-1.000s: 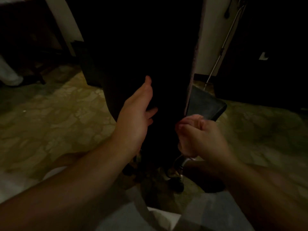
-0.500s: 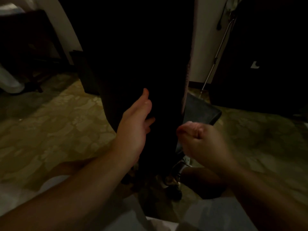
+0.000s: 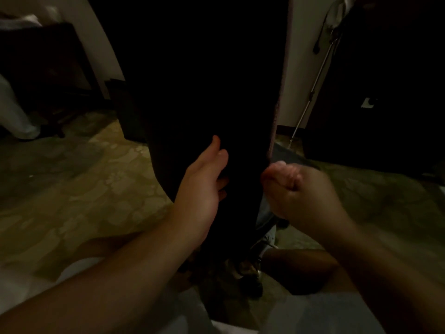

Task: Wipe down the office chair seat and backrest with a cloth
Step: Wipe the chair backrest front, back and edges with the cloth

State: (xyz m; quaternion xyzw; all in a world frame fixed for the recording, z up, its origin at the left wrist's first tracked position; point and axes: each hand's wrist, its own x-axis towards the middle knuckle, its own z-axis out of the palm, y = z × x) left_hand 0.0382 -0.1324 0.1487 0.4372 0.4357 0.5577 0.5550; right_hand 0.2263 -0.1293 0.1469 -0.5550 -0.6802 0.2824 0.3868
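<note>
Dim room; hands (image 3: 250, 189) at black backrest (image 3: 207, 92).

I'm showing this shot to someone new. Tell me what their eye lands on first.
First the big black chair back, a dark slab filling the upper middle. Next the two bare hands low in the centre: the left hand lies along the back's left side, thumb up, and the right hand is a curled fist at its right edge; whether it holds a cloth can't be told. A metal pole leans by the wall at upper right.
</note>
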